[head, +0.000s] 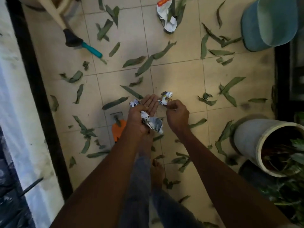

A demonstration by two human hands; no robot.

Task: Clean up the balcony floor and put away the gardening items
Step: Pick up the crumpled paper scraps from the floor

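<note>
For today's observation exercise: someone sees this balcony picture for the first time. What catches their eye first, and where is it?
First, the two hands at the centre: the left hand holds crumpled paper against its palm, and the right hand pinches a smaller paper scrap. Next, the green leaves scattered all over the tiled floor. Then the blue bucket at top right and the white plant pot at lower right.

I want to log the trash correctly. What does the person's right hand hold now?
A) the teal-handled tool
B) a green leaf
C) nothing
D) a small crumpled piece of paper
D: the right hand pinches a small crumpled paper in its fingers above the tiled floor.
</note>
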